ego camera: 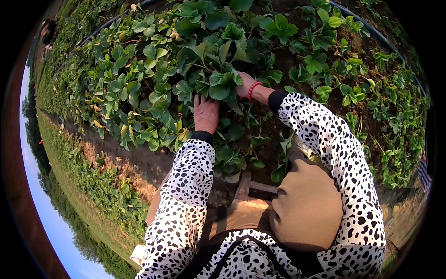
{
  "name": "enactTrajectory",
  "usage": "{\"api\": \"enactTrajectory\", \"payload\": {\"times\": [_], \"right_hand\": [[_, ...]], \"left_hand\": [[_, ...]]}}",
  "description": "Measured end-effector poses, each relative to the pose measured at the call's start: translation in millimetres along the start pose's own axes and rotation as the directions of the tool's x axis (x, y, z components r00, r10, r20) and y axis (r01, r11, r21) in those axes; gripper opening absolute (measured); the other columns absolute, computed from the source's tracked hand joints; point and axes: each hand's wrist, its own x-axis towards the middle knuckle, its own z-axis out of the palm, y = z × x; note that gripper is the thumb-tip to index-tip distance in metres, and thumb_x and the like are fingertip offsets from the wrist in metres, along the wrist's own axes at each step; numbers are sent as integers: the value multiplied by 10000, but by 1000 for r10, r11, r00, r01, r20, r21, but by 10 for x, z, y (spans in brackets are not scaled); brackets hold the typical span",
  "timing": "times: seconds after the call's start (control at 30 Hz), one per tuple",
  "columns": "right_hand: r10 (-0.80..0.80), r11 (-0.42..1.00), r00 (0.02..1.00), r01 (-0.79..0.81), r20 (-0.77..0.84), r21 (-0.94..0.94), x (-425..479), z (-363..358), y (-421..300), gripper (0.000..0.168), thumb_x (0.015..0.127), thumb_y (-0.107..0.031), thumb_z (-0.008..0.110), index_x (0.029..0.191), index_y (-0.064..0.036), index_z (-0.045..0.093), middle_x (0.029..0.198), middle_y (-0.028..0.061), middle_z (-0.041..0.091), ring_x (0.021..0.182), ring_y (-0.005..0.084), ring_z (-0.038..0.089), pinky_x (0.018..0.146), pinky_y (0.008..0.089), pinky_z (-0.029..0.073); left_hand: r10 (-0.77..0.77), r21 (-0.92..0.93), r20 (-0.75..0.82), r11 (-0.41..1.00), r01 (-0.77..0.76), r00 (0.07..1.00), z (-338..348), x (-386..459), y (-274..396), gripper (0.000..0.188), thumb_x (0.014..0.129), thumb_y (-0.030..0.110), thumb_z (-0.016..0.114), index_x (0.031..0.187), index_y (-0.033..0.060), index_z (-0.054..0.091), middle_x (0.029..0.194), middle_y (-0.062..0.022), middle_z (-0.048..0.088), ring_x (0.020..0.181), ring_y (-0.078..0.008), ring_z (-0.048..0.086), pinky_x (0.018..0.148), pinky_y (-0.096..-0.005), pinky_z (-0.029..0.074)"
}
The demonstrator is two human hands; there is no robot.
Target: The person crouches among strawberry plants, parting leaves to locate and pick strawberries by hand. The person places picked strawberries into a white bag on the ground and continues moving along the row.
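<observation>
Before me grows a bushy strawberry plant (221, 82) with broad toothed leaves. My left hand (206, 113) reaches into the foliage at its near left, back of the hand up; its fingertips vanish under the leaves. From the right side my right hand (245, 85) goes in among the stems, and leaves cover its fingers. A red bead bracelet (253, 91) circles the right wrist. Whether either hand grips anything is hidden. Both arms wear white sleeves (190, 171) with black spots and dark cuffs.
Dark irrigation hoses (374, 33) run across the far bed. A wooden frame (256, 188), perhaps a low stool, stands between my knees (306, 202). To the left a bare soil furrow (115, 153) separates plant rows. Striped cloth (424, 173) lies at the right edge.
</observation>
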Motion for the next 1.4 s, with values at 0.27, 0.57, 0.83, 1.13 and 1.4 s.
{"api": "enactTrajectory", "payload": {"times": [0.27, 0.57, 0.83, 1.13, 1.4], "right_hand": [[-9, 660, 991, 106, 134, -744, 0, 218, -34, 198, 812, -168, 490, 874, -76, 654, 944, 134, 635, 901, 254, 617, 711, 358, 501], [103, 502, 945, 219, 310, -836, 39, 315, -86, 189, 797, -145, 507, 886, -93, 665, 928, 90, 650, 872, 242, 627, 686, 340, 507], [100, 980, 932, -32, 350, -194, -258, 476, 405, 365, 762, -115, 477, 1113, -39, 544, 1025, 178, 601, 852, 274, 617, 705, 360, 494], [491, 509, 845, -474, 210, 719, -610, -191, 455, 220, 876, -263, 497, 866, -46, 533, 666, 34, 508, 536, 130, 517, 500, 287, 515], [486, 766, 809, -576, 331, 284, -149, 205, 209, 288, 855, -218, 480, 1031, 4, 534, 826, 121, 576, 572, 214, 604, 458, 312, 526]], "left_hand": [[-57, -47, -17, 997, 56, 998, 91, -121, -74, 289, 683, 88, 513, 941, 86, 643, 1019, -116, 611, 1164, -272, 412, 1020, -447, 224], [-66, -91, -6, 994, 65, 998, -40, -119, -59, 357, 697, 58, 507, 1023, 148, 621, 1063, -68, 590, 1136, -255, 420, 1067, -478, 119], [-66, 8, 66, 998, 65, 996, -68, -111, -95, 328, 730, 78, 509, 1038, 131, 608, 1056, -40, 573, 1139, -263, 416, 1066, -497, 123], [-110, -113, -32, 988, 106, 993, -119, -30, -144, 318, 659, 110, 660, 963, 162, 583, 988, 4, 563, 1109, -234, 428, 1033, -523, 139], [-66, -132, -102, 990, 53, 993, -100, -117, -94, 277, 675, 119, 646, 945, 165, 600, 1006, 14, 570, 1108, -234, 439, 1029, -534, 135]]}}
